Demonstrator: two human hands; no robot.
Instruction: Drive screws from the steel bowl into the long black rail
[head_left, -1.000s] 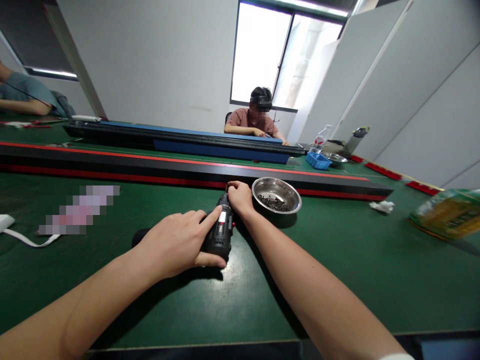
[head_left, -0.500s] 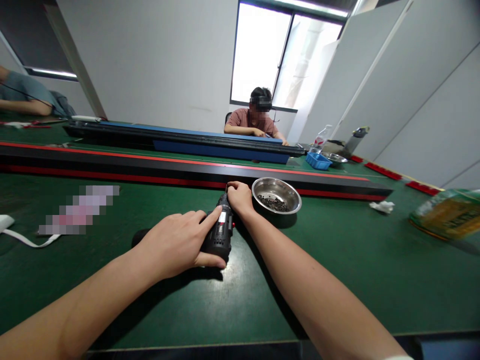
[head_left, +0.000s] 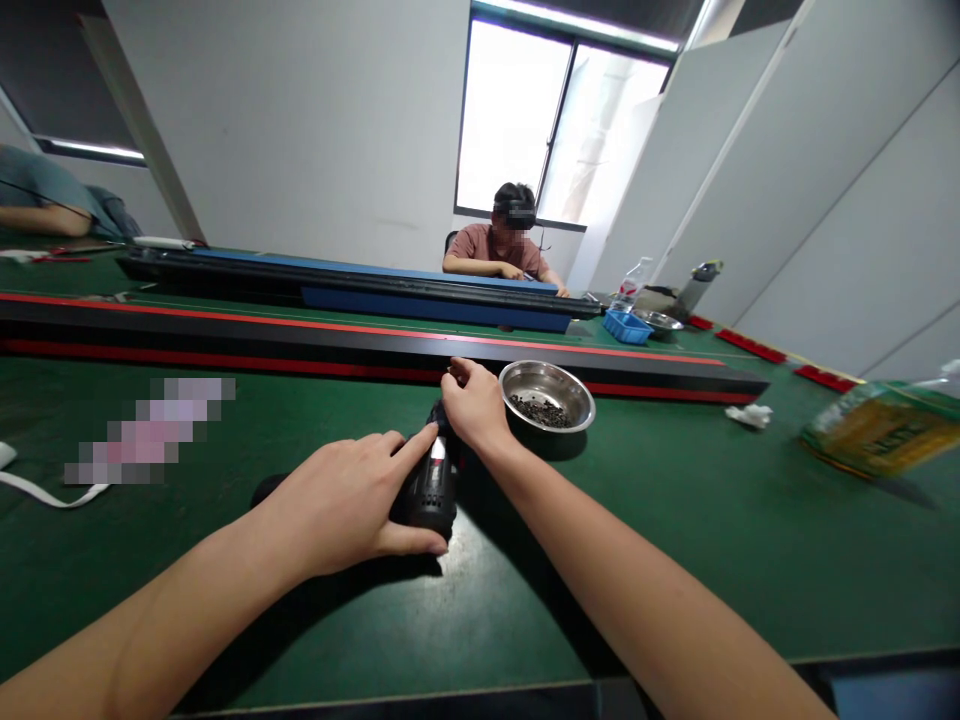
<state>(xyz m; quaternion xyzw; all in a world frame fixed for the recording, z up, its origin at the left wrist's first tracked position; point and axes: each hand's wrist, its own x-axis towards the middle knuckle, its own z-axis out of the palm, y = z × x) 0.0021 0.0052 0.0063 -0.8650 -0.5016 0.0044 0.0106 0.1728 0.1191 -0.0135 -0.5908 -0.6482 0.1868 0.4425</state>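
Note:
A black power drill (head_left: 433, 490) lies on its side on the green table, its front end pointing away from me. My left hand (head_left: 352, 490) is wrapped over its body and grip. Just beyond the drill's nose, my right hand (head_left: 478, 400) has its thumb and fingers pinched together by the long black beam with red stripes (head_left: 360, 345); whatever they hold is too small or hidden to make out. Its forearm crosses to the right of the drill. Beside that hand stands a steel bowl (head_left: 583, 395) with many small dark screws (head_left: 544, 411) in the bottom.
Behind the beam lies a long black-and-blue piece (head_left: 435, 312). A person (head_left: 491, 250) sits across the table, near a blue basket (head_left: 628, 327) and a bottle (head_left: 632, 285). Crumpled tissue (head_left: 748, 415) and a yellow-green package (head_left: 885, 430) lie to the right. A white cable (head_left: 52, 498) lies left.
My right hand has shifted slightly over the drill's nose, its fingers lifting at the beam's front. The left hand stays on the drill. The view has turned a little.

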